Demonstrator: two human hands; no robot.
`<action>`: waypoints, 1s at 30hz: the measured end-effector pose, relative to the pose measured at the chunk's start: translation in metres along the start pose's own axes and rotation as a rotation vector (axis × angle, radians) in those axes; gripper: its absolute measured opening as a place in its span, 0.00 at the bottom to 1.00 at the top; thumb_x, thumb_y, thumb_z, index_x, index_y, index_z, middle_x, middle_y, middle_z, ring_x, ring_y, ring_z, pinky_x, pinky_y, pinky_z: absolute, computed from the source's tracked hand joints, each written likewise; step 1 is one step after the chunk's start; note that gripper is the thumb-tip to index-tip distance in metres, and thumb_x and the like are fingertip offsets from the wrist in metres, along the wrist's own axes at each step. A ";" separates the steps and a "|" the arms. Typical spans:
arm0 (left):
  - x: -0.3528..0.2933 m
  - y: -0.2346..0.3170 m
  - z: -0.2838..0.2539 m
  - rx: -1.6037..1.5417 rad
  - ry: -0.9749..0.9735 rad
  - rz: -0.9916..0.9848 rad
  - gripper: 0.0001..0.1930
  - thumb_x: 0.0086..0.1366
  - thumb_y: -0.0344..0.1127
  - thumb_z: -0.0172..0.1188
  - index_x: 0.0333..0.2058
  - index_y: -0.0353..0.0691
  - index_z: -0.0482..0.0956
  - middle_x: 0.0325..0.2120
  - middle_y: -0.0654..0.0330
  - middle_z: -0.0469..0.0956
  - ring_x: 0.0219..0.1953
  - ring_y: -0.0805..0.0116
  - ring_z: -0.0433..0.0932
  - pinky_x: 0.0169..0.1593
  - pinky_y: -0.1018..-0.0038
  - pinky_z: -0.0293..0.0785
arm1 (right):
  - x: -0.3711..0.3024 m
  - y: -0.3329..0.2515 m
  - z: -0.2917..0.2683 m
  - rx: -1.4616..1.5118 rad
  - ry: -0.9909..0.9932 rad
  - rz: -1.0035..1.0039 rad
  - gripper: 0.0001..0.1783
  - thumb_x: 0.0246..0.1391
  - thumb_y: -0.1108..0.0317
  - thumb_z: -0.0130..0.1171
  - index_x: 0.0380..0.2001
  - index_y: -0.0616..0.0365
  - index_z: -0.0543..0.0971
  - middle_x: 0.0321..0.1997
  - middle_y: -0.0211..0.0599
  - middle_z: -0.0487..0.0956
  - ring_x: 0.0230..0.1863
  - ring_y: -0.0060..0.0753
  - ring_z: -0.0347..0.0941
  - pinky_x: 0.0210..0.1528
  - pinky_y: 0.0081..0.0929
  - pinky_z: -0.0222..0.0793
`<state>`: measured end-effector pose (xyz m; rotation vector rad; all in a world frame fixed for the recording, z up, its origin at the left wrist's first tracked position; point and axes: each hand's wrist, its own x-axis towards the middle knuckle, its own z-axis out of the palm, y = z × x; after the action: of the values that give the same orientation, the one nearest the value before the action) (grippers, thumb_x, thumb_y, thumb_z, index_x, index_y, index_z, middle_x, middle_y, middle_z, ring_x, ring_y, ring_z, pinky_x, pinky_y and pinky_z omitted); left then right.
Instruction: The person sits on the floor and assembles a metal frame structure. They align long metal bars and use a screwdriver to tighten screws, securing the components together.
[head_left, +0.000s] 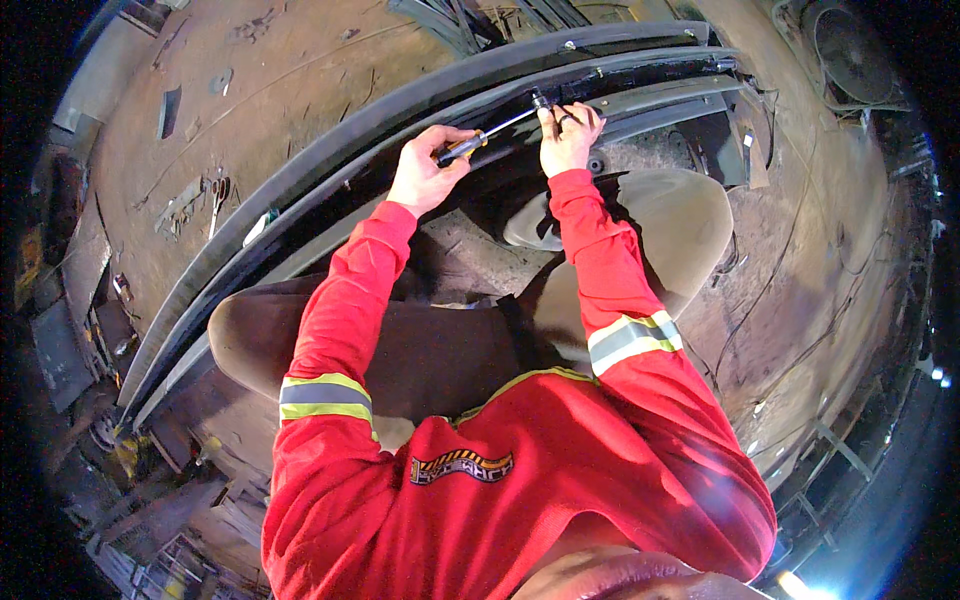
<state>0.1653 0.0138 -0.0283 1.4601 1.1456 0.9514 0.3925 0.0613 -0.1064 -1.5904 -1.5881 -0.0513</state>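
Orange and black mark the handle of the screwdriver (pixel 487 134), which the left hand (pixel 425 170) grips with its fingers curled tightly around it. Its thin metal shaft runs up and to the right, with the tip at a dark fitting on the long metal frame (pixel 330 170) that stretches across the dusty floor (pixel 800 260). At that tip sits the right hand (pixel 568 135), fingers pinched close at the shaft's end; what they hold cannot be told. Both sleeves are red with reflective bands.
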 end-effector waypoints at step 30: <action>0.218 0.044 0.208 1.364 -0.445 0.527 0.14 0.62 0.33 0.44 0.37 0.31 0.75 0.29 0.48 0.80 0.34 0.52 0.81 0.35 0.59 0.77 | -0.009 -0.015 0.007 0.414 -0.251 0.347 0.37 0.54 0.40 0.38 0.62 0.51 0.59 0.67 0.44 0.57 0.68 0.54 0.44 0.67 0.64 0.25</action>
<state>0.4243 0.1749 -0.0232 2.9694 1.0742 -0.0315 0.3742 0.0553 -0.1082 -1.5529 -1.3676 0.6452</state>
